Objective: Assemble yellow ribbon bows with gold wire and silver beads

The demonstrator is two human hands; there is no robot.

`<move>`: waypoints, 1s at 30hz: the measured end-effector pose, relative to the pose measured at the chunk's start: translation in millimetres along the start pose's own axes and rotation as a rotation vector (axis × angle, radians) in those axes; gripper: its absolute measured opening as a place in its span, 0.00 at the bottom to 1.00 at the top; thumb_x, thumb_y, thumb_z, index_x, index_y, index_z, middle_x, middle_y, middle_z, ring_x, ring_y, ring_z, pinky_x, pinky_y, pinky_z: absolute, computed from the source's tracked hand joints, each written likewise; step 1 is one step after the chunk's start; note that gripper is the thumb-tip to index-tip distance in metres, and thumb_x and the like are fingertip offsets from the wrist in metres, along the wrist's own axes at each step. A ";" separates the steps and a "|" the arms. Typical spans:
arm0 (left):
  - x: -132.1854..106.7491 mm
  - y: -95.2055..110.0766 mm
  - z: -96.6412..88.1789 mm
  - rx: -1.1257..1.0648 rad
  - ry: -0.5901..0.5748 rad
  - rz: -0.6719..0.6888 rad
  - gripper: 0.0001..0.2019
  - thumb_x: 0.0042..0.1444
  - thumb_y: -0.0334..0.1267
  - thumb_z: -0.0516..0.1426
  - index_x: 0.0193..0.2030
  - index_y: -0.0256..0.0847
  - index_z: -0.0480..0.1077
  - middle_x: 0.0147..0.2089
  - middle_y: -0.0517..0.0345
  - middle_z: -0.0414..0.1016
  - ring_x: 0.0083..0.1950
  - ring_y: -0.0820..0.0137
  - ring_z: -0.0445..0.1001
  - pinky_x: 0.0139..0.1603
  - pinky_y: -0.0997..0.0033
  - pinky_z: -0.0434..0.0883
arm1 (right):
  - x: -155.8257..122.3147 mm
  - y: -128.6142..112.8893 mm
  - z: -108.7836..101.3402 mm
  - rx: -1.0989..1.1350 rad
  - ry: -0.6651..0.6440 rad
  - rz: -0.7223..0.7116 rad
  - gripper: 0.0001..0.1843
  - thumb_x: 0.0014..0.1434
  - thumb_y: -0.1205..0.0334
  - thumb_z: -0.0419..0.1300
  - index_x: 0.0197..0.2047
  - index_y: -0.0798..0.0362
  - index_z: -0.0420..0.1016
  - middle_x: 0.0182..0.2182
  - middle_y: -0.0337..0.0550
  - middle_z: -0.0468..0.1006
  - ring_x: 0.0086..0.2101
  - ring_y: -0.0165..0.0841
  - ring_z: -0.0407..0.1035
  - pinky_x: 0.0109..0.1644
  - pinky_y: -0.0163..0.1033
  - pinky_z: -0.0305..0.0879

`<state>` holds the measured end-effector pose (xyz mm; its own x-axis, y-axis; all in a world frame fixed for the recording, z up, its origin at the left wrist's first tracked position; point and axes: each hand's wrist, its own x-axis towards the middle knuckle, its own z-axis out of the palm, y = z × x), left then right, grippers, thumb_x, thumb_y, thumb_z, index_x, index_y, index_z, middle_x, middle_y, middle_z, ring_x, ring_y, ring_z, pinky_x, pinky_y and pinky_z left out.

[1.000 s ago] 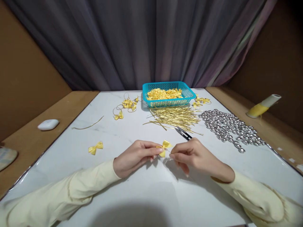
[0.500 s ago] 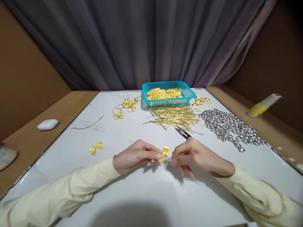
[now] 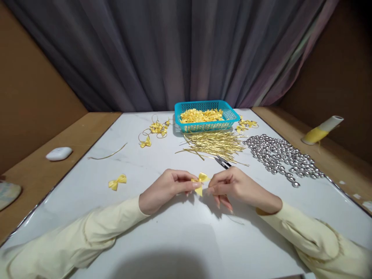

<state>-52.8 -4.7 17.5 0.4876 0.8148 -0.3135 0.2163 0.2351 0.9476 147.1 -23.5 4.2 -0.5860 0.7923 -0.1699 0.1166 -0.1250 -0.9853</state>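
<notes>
My left hand (image 3: 170, 190) pinches a yellow ribbon bow (image 3: 202, 177) between thumb and fingertips, just above the white tabletop. Close on its right, my right hand (image 3: 235, 188) has thumb and forefinger pressed together beside the bow. Whatever thin thing lies in that pinch is too small to make out; its other fingers hang loosely below. A second yellow bow (image 3: 117, 181) rests on the table to the left. Black thread snips (image 3: 223, 162) lie just beyond my right hand, partly covered by it.
A blue basket (image 3: 209, 127) of yellow bows stands at the back. Before it lies a heap of gold cords (image 3: 216, 144), with silver beads (image 3: 279, 155) to the right. Bows on cord loops (image 3: 158, 128) lie back left, near a single cord (image 3: 109, 153). A thread spool (image 3: 322, 130) stands far right.
The bow has turned in my left hand, and one tail now points down. My right hand has shifted slightly left and up, still pinched.
</notes>
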 end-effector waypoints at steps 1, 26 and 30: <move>-0.5 0.6 1.4 -0.008 0.053 0.039 0.10 0.44 0.40 0.61 0.32 0.35 0.74 0.28 0.57 0.72 0.29 0.74 0.65 0.30 0.75 0.62 | 0.9 0.5 1.8 0.019 0.021 -0.020 0.08 0.53 0.64 0.55 0.26 0.58 0.71 0.17 0.37 0.72 0.13 0.23 0.62 0.20 0.30 0.58; -17.0 11.7 13.2 0.064 0.194 0.164 0.08 0.51 0.39 0.57 0.30 0.37 0.73 0.28 0.58 0.69 0.29 0.73 0.62 0.30 0.75 0.61 | -1.8 7.7 19.3 -0.571 0.325 -0.409 0.12 0.61 0.65 0.47 0.37 0.55 0.71 0.18 0.37 0.70 0.20 0.26 0.64 0.29 0.31 0.60; -16.5 12.4 11.7 0.122 0.211 0.162 0.09 0.50 0.41 0.57 0.31 0.37 0.75 0.25 0.59 0.69 0.27 0.73 0.63 0.28 0.75 0.62 | -3.7 12.2 16.2 -0.754 0.334 -0.513 0.12 0.60 0.68 0.45 0.37 0.56 0.69 0.20 0.39 0.69 0.21 0.27 0.62 0.27 0.31 0.57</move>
<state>-48.3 -21.5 33.6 0.3404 0.9317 -0.1266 0.2563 0.0376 0.9659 137.7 -37.6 -7.5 -0.4646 0.7869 0.4060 0.4618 0.6066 -0.6472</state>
